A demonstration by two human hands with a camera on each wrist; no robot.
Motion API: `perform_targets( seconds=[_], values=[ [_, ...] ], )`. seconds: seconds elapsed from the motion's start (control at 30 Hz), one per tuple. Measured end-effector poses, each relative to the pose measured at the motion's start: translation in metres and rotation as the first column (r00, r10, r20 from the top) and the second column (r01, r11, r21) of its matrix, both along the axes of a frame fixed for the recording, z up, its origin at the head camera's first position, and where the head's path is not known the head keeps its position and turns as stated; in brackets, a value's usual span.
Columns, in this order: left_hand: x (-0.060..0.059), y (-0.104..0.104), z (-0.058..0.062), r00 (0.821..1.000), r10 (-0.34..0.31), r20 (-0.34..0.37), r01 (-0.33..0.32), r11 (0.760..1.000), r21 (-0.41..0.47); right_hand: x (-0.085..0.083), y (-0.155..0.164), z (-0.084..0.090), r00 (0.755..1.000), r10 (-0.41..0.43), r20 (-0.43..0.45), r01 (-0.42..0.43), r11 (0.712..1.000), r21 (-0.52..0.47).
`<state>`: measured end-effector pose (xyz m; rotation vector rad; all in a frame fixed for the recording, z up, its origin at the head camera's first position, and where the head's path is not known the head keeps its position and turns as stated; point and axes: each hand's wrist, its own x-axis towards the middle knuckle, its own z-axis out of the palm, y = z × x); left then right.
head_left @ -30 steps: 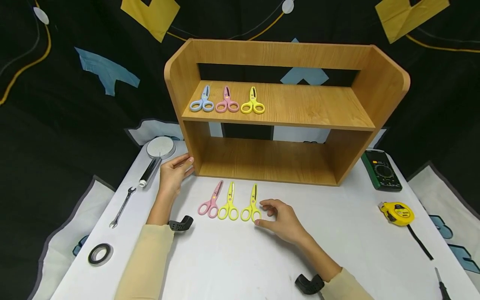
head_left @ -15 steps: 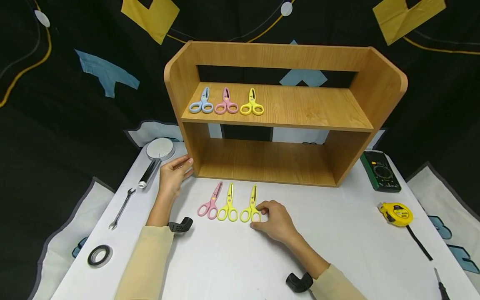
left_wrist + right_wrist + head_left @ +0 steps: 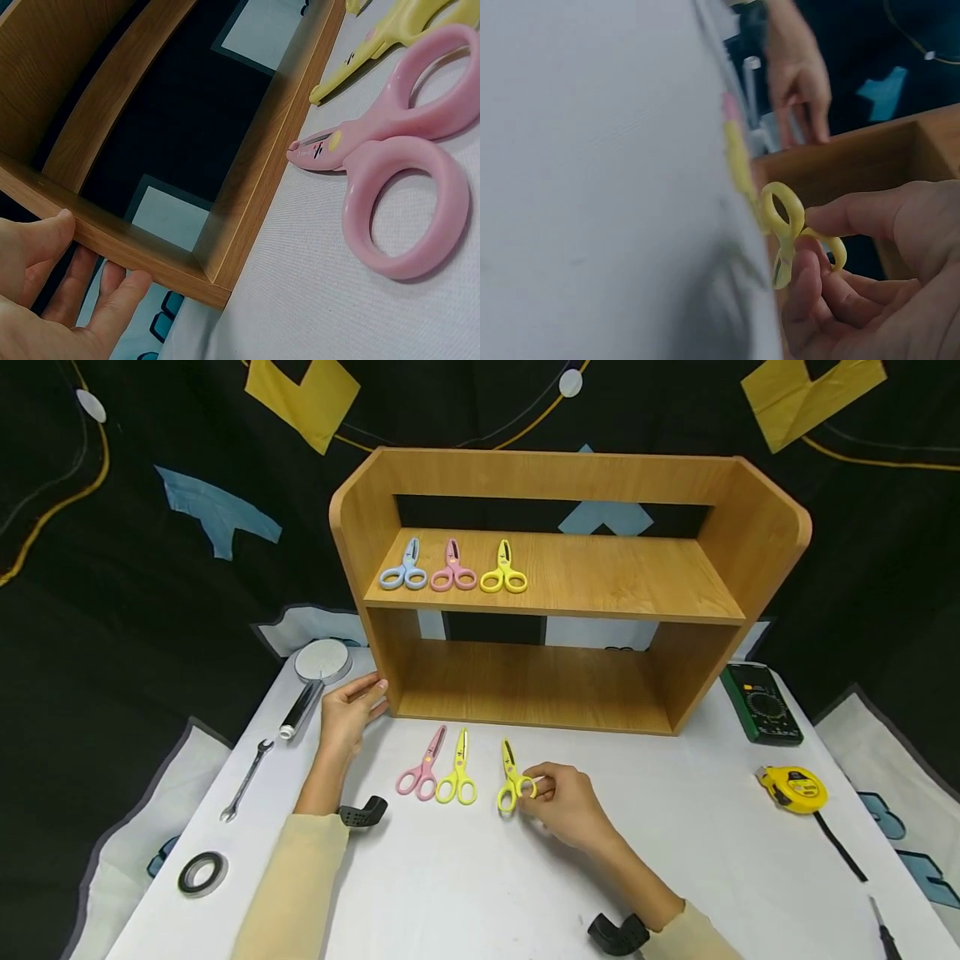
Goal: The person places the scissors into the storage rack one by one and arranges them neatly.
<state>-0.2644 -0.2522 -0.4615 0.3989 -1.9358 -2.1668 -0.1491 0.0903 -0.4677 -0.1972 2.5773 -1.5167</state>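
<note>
My right hand (image 3: 568,806) pinches a pair of yellow scissors (image 3: 510,772) by one handle loop, blades pointing toward the shelf. In the right wrist view, the thumb and fingers close on the loop of these scissors (image 3: 786,214), tilted beside the table surface. My left hand (image 3: 345,714) touches the left side panel of a wooden shelf (image 3: 525,677); in the left wrist view, its thumb and fairly straight fingers lie along the panel's edge. Between the hands lie pink scissors (image 3: 423,767) and another yellow pair (image 3: 457,772). Blue (image 3: 406,568), pink (image 3: 453,568) and yellow scissors (image 3: 505,570) rest on the upper board.
Left of the shelf lie a magnifying-glass-like tool with a round white head (image 3: 322,660), a wrench (image 3: 246,781) and a roll of black tape (image 3: 202,872). At right are a multimeter (image 3: 763,703), a yellow tape measure (image 3: 797,787) and a screwdriver (image 3: 887,933).
My right hand has closed on the rightmost yellow scissors and turned them, shifting them slightly right of where they lay. The left hand stays at the shelf's side.
</note>
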Motion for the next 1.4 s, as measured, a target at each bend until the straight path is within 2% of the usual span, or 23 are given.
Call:
perform_targets(
  seconds=[0.1,0.23,0.33,0.43,0.53,0.6,0.73,0.9,1.07,1.23,1.4],
  values=[
    [0.001,0.0,0.0,1.0,0.003,0.01,-0.003,1.0,0.005,0.006,0.007,0.018,1.0,0.004,0.022,-0.002,0.999,-0.051],
    [0.001,0.001,-0.001,1.0,0.01,0.003,-0.01,1.0,0.011,0.016,0.021,0.055,0.999,0.045,0.008,-0.044,0.992,-0.115],
    [0.0,0.002,-0.001,1.0,0.004,-0.004,-0.003,1.0,0.011,0.021,0.034,0.088,0.996,0.075,-0.049,-0.081,0.986,-0.143],
    [-0.001,0.001,0.001,1.0,0.0,-0.002,0.0,1.0,0.012,0.018,0.048,0.123,0.986,0.085,-0.144,-0.106,0.984,-0.14],
    [-0.001,0.0,0.003,1.0,-0.002,0.003,0.002,1.0,0.011,0.009,0.061,0.158,0.968,0.06,-0.245,-0.086,0.992,-0.095],
    [-0.001,0.0,0.003,1.0,-0.004,0.004,0.004,1.0,0.007,-0.002,0.066,0.181,0.961,0.016,-0.277,-0.032,0.998,-0.052],
    [-0.001,0.0,0.002,1.0,-0.001,0.003,0.001,1.0,0.01,-0.037,0.07,0.213,0.953,-0.075,-0.293,0.083,0.996,0.013],
    [-0.002,0.001,0.001,1.0,-0.004,-0.007,0.004,1.0,0.019,-0.087,0.068,0.229,0.954,-0.136,-0.266,0.146,0.989,0.017],
    [0.0,0.0,0.002,1.0,0.004,-0.011,-0.004,1.0,0.017,-0.121,0.057,0.233,0.973,-0.148,-0.177,0.162,0.984,0.068],
    [0.0,0.0,0.002,1.0,0.01,-0.022,-0.009,0.999,0.031,-0.141,0.046,0.232,0.982,-0.129,-0.14,0.14,0.987,0.076],
    [0.0,0.001,0.002,1.0,-0.005,-0.027,0.006,0.999,0.036,-0.149,0.042,0.229,0.982,-0.099,-0.163,0.125,0.98,0.155]
  ],
)
